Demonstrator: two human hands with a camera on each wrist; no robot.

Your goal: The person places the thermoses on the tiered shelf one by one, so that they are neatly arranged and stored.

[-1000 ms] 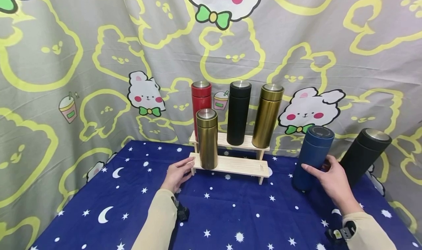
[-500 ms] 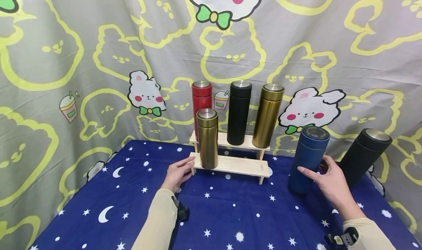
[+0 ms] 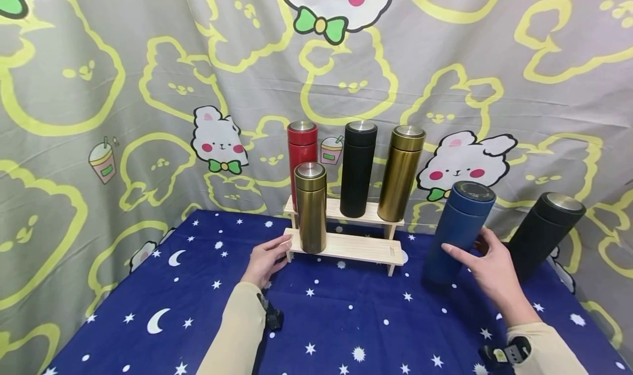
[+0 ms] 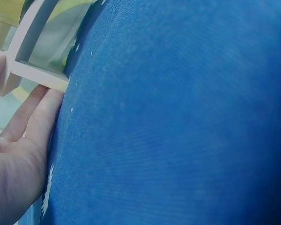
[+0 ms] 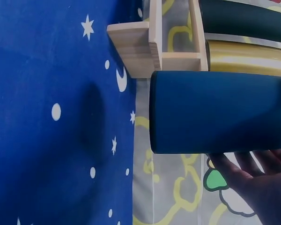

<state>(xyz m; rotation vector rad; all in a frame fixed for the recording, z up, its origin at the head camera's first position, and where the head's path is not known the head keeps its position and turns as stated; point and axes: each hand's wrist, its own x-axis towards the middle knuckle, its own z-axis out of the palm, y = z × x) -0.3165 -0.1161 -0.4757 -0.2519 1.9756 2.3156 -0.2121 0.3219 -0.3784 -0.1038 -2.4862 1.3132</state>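
My right hand (image 3: pixel 494 270) grips a blue thermos flask (image 3: pixel 452 235) around its middle, thumb on the near side. The flask tilts slightly, and in the right wrist view its base hangs above the cloth with a shadow beneath. My left hand (image 3: pixel 264 262) holds the left end of the lower step of a two-tier wooden stand (image 3: pixel 363 248); in the left wrist view its fingers (image 4: pixel 42 112) meet the stand's end. One gold flask (image 3: pixel 312 215) stands at the left of the lower step. On the upper step are a red flask (image 3: pixel 303 144), a black flask (image 3: pixel 357 171) and another gold flask (image 3: pixel 401 177).
Another black flask (image 3: pixel 544 235) stands on the table to the right, just behind my right hand. A dark blue cloth (image 3: pixel 316 325) with stars and moons covers the table. Behind hangs a grey cartoon-print curtain (image 3: pixel 267 94).
My right hand has carried the blue flask leftward and slightly up, away from the black flask at the right. My left hand has stayed at the stand's end.
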